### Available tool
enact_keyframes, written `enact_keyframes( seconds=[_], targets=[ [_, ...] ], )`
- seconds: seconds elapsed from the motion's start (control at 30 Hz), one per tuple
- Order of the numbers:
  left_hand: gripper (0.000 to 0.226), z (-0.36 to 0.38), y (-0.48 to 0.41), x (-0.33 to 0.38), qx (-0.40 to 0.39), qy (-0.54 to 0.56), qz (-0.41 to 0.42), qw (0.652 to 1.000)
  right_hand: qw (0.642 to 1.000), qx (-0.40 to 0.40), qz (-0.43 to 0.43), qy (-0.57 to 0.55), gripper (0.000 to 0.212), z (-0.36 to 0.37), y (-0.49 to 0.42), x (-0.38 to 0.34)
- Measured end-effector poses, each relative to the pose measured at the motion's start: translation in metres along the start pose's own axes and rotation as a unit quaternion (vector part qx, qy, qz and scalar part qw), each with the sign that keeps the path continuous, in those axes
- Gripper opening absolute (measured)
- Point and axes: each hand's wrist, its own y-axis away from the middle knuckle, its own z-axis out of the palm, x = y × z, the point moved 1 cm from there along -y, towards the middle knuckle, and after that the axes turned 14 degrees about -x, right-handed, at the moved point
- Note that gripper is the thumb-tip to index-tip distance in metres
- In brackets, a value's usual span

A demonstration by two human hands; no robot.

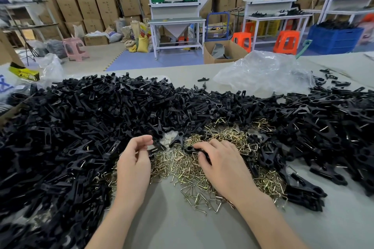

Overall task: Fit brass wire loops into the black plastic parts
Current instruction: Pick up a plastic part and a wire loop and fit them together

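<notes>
1. Brass wire loops (182, 166) lie in a loose heap on the grey counter (182, 228), straight in front of the person, likely so that both hands reach them without stretching.
2. Black plastic parts (81, 117) bank up to the left of, behind and to the right of that heap, touching its edges. Some on the right show glints of wire, so they may be the finished ones.
3. The right hand (220, 161) lies palm down over the heap's far middle, fingers curled round one black part (192, 149). It holds the part low over the loops, probably to meet a loop there.
4. The left hand (134, 159) hovers at the heap's left edge, wrist turned inward and fingers loosely bent. Whether it pinches anything I cannot tell.
5. A crumpled plastic bag (263, 70) sits well behind the heap.
</notes>
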Motion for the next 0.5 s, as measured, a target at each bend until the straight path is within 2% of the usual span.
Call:
enact_keyframes(
  seconds=[0.13,0.2,0.3,0.5],
  targets=[
    [0.036,0.0022,-0.0018,-0.0035,-0.052,-0.12,0.009,0.991,1.0,0.0,0.0,0.006,0.033,0.0007,-0.0008,-0.001],
    [0.035,0.0029,-0.0012,-0.0032,-0.061,-0.141,0.025,0.988,1.0,-0.001,-0.001,0.006,0.033,0.0011,-0.0004,-0.0009],
    [0.035,0.0015,-0.0012,-0.0028,-0.051,-0.103,0.026,0.993,1.0,0.0,-0.004,0.003,0.033,0.0021,-0.0009,0.0006],
    [0.035,-0.0038,0.0001,0.0028,-0.009,0.045,0.028,0.999,0.998,0.032,-0.018,-0.042,0.033,-0.0011,-0.0002,0.0002]
  ],
)
